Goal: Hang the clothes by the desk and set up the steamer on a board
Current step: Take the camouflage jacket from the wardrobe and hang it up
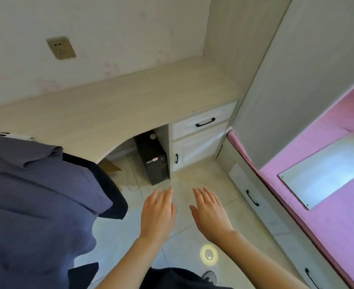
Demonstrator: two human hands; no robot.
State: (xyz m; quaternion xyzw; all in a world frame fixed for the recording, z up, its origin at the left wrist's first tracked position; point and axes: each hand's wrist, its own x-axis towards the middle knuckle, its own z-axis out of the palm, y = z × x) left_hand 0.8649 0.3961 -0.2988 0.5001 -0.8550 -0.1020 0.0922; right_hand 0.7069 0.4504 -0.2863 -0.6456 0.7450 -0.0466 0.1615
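Note:
A blue-grey garment [38, 205] with a pale print hangs draped at the left, over a darker black one [111, 184] whose edge shows behind it. The light wooden desk [117, 105] runs along the wall beyond them. My left hand [158, 215] and my right hand [210, 213] float side by side over the tiled floor, palms down, fingers straight, holding nothing and touching nothing. A flat white board [326, 170] lies on the pink bed at the right. No steamer is visible.
A wall socket [61, 47] sits above the desk. Under the desk stands a black computer tower [154, 159], beside white drawers [201, 124]. The pink bed [338, 222] with drawers underneath borders the right. A tall wardrobe panel [297, 69] rises beside the desk.

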